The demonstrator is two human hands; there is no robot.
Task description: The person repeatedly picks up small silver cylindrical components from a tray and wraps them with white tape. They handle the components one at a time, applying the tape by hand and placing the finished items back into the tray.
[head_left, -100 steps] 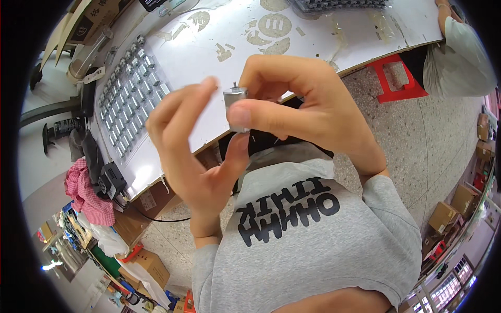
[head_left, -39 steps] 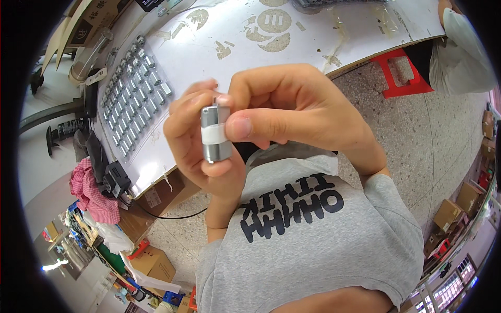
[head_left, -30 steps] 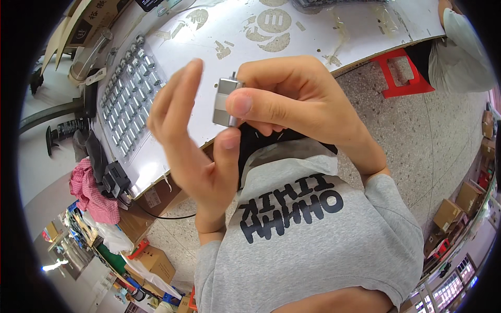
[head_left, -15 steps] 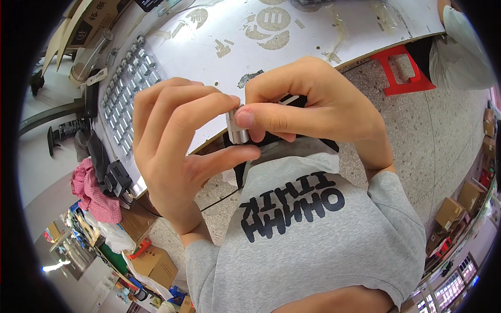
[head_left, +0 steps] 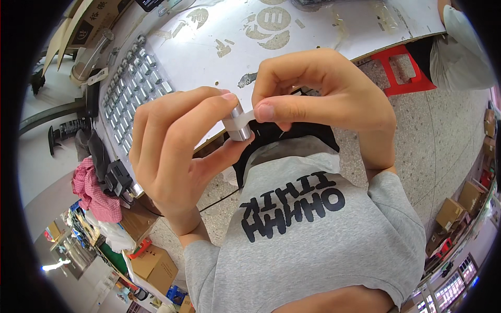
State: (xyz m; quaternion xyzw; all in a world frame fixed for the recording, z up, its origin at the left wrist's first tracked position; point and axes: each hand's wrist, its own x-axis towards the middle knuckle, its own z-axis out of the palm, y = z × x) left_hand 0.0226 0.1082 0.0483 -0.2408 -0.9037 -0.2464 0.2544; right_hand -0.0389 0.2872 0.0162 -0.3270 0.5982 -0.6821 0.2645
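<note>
Right at the fingers, here's the small silver motor (head_left: 240, 134), tilted and gripped end to end by the left hand (head_left: 169, 146): fingertips on its upper end, thumb at the lower. And look at the right hand (head_left: 334, 101), thumb and forefinger pinched together on a pale strip (head_left: 245, 120) that wraps the motor's middle and spans the short gap between the two hands!

Just this side of the hands, the grey shirt (head_left: 313, 245) with its bold black lettering. Just past them, in the gap between, a dark worn patch (head_left: 247, 80) on the white table (head_left: 209, 57).

Out beyond the left hand's fingers, rows of silver motors (head_left: 133, 88) line up, and off to that hand's left sit a black adapter (head_left: 118, 178) and a pink checked cloth (head_left: 96, 193). Over beyond the right hand, to its right, a red stool (head_left: 399, 73) at the table's edge, and past that, another person's pale garment (head_left: 454, 62). Farthest from the left hand on its own side, a brown carton (head_left: 97, 23) leans at the upper left!
</note>
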